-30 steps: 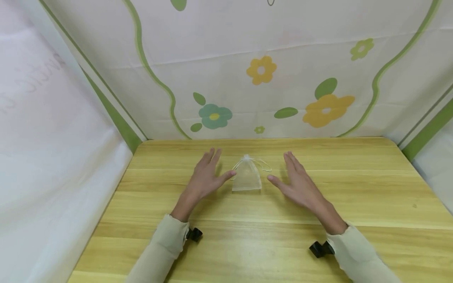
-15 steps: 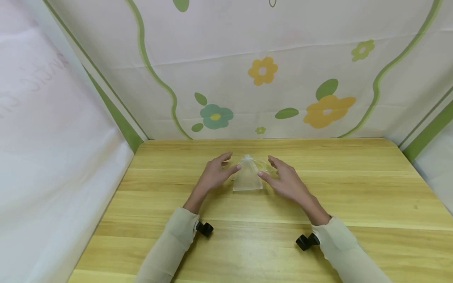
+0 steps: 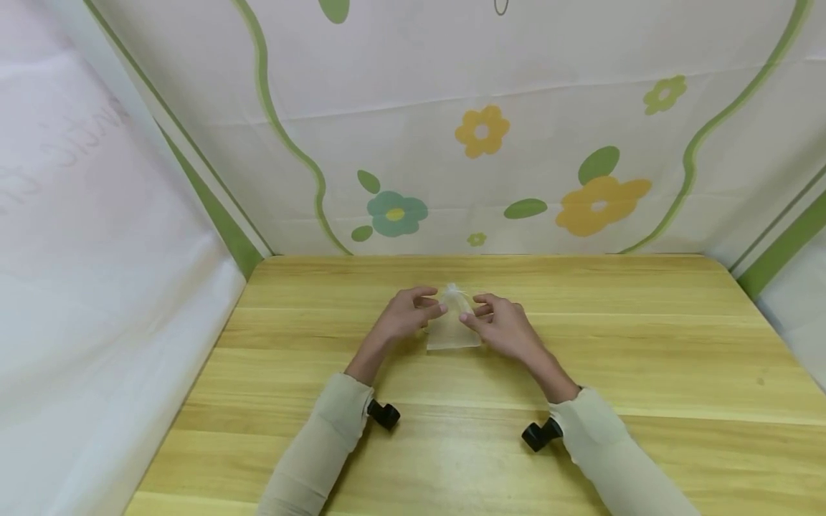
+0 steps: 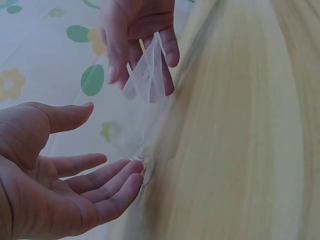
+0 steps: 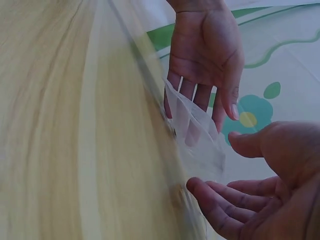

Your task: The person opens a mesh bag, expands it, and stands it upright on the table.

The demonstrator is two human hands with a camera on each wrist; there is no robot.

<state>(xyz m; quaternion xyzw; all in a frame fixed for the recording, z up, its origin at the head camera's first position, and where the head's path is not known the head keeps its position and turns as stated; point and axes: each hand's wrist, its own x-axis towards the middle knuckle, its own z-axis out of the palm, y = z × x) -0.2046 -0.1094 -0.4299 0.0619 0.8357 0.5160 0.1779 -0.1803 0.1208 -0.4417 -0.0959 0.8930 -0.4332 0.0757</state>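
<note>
A small sheer white drawstring pouch [image 3: 452, 334] lies on the wooden table, its gathered neck toward the far edge. My left hand [image 3: 403, 315] is at its left side with fingers slightly bent and thumb apart from them. In the left wrist view, this hand's fingertips [image 4: 131, 175] are right at a white cord loop [image 4: 148, 167]. On the other side, my right hand [image 3: 507, 328] has its thumb over the pouch's right edge. Its fingers [image 5: 220, 200] are loosely bent in the right wrist view, with a gap to the thumb.
The wooden table [image 3: 445, 451] runs back to a white cloth wall [image 3: 387, 150] printed with flowers and leaves. Another white cloth [image 3: 116, 322] hangs along the left side. Black wrist cameras [image 3: 385, 416] sit at both sleeve cuffs.
Both hands have moved inward from either side to the pouch's edges, their fingers going from spread to slightly bent. The pouch has stayed in place on the table.
</note>
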